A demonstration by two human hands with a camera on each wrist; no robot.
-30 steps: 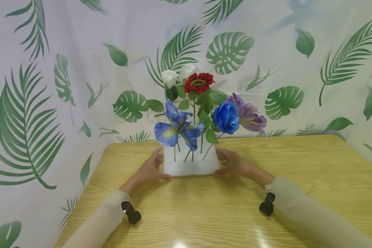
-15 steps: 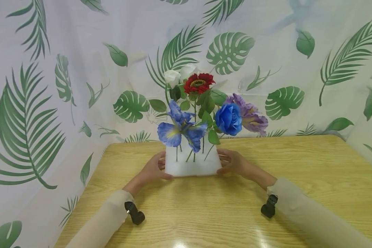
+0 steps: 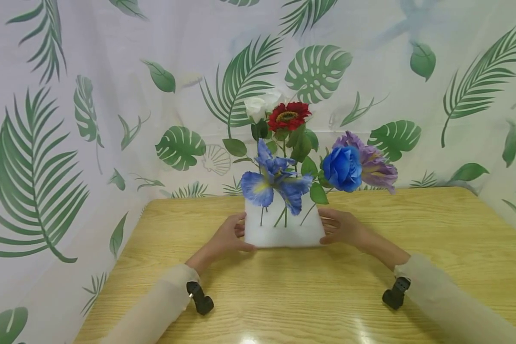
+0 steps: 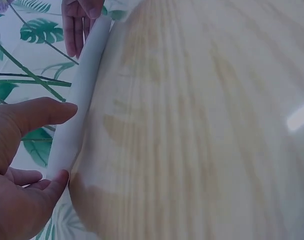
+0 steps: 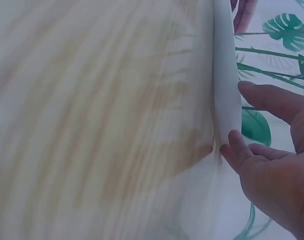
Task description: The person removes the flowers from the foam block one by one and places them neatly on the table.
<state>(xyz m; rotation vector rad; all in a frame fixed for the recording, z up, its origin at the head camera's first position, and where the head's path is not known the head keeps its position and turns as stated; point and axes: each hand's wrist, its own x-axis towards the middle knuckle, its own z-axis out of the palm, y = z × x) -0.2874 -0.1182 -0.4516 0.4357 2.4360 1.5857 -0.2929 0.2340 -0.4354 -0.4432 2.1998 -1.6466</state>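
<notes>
Both ends of the white block (image 3: 284,237) are taken: our left hand (image 3: 228,234) pinches 1 side between thumb and bent fingers, and our right hand (image 3: 346,227) pinches the other. The block sits near the far edge of the bench (image 3: 258,286), stems (image 3: 285,220) standing up from it. We judge the step in hand to be setting this block in place; the next move calls for even pressure from both sides, kept level, then a gentle release. We count 6 blooms: the blue iris (image 3: 279,180) in front, the red flower (image 3: 289,117) and 2 white blooms (image 3: 255,109) higher up, the blue rose (image 3: 343,168) and the purple bloom (image 3: 380,168) leaning right. These last 2 overhang the right side, so we could brush them on lifting away. The leaf-printed cloth (image 3: 176,43) hangs just beyond the bench and limits any backward shift
</notes>
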